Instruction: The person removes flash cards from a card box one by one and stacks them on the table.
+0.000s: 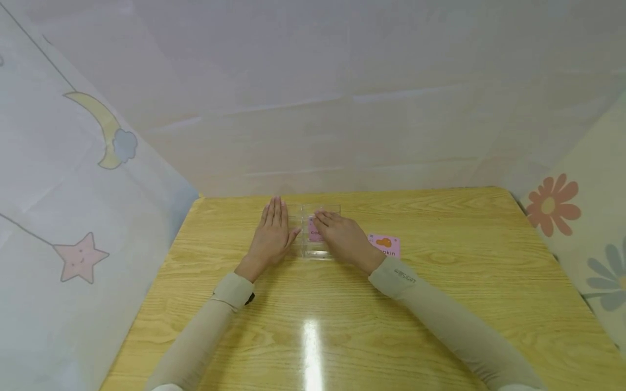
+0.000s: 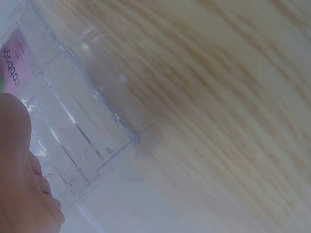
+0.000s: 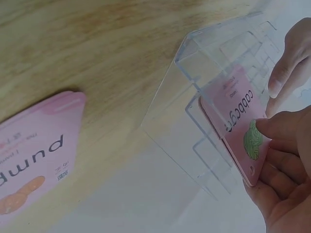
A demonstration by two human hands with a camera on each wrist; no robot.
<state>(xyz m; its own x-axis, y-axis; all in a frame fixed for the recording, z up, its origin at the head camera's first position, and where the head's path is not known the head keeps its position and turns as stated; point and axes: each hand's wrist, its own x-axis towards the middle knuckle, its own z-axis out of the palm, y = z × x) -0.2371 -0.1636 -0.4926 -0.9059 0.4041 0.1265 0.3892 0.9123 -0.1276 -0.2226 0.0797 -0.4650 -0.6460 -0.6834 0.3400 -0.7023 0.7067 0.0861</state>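
A clear plastic slotted card holder is seen near the far middle of the wooden table. It is steadied by the left hand, which is laid flat beside its left wall with straight fingers and the thumb touching the plastic; nothing is gripped by it. A pink cabbage card is pinched by the right hand, fingers curled over its edge, and is held partly inside one of the holder's slots. A second pink card, printed with a pumpkin, is lying flat on the table just right of the holder.

Several risks can be judged from here. The card could be caught on a divider and bent if it is pressed at a tilt. The light holder could be slid or tipped if the flat left hand is lifted while the card is pushed. The pumpkin card could be brushed away by the right wrist.
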